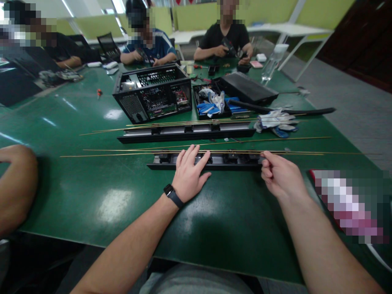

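My left hand [189, 173], with a dark watch at the wrist, lies spread over the nearer black channel [228, 167] and the thin brass-coloured rods [107, 155] along its top. At that channel's right end, my right hand [281, 173] is closed in a pinch. What sits between its fingertips is hidden; a rod and the channel's end both pass there. Behind runs a second black channel [190, 135], roughly parallel, with more thin rods [107, 130] over it. Dark blocks are spaced inside both channels.
An open computer case [163, 104] stands behind the channels. To its right are a black tray [226, 114] with gloves, a dark panel [245, 87], a black strip [306, 111], and loose gloves [274, 122]. A person's arm [18, 188] rests at left; several people sit across the table.
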`<state>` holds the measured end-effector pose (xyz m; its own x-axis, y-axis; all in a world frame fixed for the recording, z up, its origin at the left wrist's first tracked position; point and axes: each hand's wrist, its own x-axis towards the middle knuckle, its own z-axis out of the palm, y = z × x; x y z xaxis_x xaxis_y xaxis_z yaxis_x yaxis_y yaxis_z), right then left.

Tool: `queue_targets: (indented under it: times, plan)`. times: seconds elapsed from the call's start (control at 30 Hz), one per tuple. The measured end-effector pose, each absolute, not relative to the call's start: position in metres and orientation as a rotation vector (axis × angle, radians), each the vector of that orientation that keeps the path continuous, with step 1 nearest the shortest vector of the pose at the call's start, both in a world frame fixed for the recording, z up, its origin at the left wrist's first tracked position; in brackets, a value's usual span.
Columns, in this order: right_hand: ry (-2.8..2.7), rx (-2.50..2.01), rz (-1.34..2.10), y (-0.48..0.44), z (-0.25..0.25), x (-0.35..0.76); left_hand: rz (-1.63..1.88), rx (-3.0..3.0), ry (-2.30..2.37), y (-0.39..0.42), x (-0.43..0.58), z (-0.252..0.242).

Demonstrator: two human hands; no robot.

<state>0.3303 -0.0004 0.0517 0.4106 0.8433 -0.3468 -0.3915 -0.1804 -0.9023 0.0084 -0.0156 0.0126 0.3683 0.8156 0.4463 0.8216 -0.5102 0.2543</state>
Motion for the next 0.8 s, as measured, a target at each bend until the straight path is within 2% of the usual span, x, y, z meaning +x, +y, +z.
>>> queue_targets:
  times: [0.8]
  plan:
    - [-0.461, -1.375, 1.181, -0.0022, 0.0564, 0.3253, -0.839, -2.584, -1.547, -0.0159, 0.0084, 0.0128]
